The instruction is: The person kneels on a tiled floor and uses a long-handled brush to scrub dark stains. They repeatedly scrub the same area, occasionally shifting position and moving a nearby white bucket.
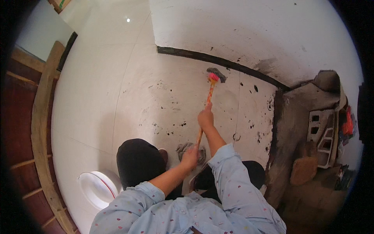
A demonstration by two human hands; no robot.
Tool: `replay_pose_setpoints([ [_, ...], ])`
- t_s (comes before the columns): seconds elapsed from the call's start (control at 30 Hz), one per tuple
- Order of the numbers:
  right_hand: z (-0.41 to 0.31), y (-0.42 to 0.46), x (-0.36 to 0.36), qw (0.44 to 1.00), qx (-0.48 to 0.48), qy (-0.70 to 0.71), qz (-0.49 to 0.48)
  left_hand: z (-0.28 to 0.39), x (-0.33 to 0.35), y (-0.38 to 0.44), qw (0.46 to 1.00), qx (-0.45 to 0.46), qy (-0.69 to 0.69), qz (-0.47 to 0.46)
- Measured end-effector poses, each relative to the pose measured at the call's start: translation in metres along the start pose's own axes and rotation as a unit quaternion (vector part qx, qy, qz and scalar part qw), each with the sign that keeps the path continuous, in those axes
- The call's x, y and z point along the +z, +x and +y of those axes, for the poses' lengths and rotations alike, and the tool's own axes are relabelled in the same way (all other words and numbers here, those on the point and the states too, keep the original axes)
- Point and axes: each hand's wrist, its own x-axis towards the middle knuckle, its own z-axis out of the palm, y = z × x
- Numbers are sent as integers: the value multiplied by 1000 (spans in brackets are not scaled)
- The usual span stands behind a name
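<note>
My right hand (206, 118) is closed around the middle of an orange patterned mop handle (210, 93). Lower down, near its end, my left hand (190, 158) grips the same handle. A pink ribbed socket (214, 77) joins the handle to a dark grey mop head (217, 73), which lies flat on the floor tiles close to the wall. Under and behind my left hand sits a crumpled grey cloth (182, 148), partly covered by it. Dark specks and smears (175, 124) dot the pale tiled floor (140, 96) between my feet and the mop head.
A white bucket (93, 190) stands left of my knee. A dark baseboard (204, 57) edges the white wall (233, 32). To the right are a sooty ledge (282, 140), a cinder block (317, 122) and a small wooden stool (304, 171). A wooden beam (42, 117) runs along the left.
</note>
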Motion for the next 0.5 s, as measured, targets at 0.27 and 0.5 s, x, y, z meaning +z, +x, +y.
replay_pose_setpoints([
  [0.27, -9, 5, -2, 1000, -5, -4, -8, -26, 9, 19, 984, 143, 73, 73],
  [0.5, 10, -15, 0, 998, 16, -45, -31, -23, 27, -7, 988, 60, 109, 93],
])
